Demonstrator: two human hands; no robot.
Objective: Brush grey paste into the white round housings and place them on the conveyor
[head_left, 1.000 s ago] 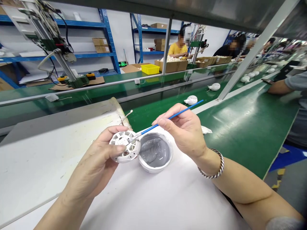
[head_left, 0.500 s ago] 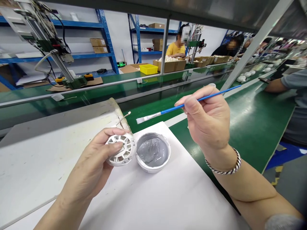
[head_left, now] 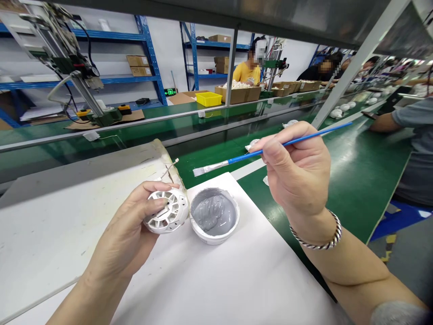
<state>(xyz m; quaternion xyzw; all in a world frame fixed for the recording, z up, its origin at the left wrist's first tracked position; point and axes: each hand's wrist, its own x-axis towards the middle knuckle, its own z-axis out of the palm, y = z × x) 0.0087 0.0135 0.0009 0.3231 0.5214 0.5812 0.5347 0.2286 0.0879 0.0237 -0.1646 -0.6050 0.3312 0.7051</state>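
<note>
On the white tabletop (head_left: 209, 280), close to the person, the left hand (head_left: 130, 234) is holding a round white plastic part with slots like a little wheel (head_left: 165, 211). Its fingers are curling around the part from below and the thumb is pressing on top. A thin wire with a white tip (head_left: 171, 167) is sticking up behind the part.

Just beside the part, on its right, a small round white tub of grey paste (head_left: 214, 214) is sitting on the tabletop. The two are very near, maybe touching, but that is hard to tell.

Up in the air above the tub, the right hand (head_left: 297, 174) is pinching a thin blue brush with a flat white tip (head_left: 243, 156). The fingers are closing tight on the stick. The tip is pointing left and is hanging over the green belt, not touching the paste or the part. A twisted silver bracelet (head_left: 316, 234) is sitting on the right wrist.

Behind the tabletop, a long green belt (head_left: 355, 162) is carrying small white round things (head_left: 340, 110). A yellow bin (head_left: 209, 98) and brown boxes are sitting farther back. A person in a yellow shirt (head_left: 249, 72) is working there, and another person's arm in a grey sleeve (head_left: 392, 121) is resting on the belt at the right.
</note>
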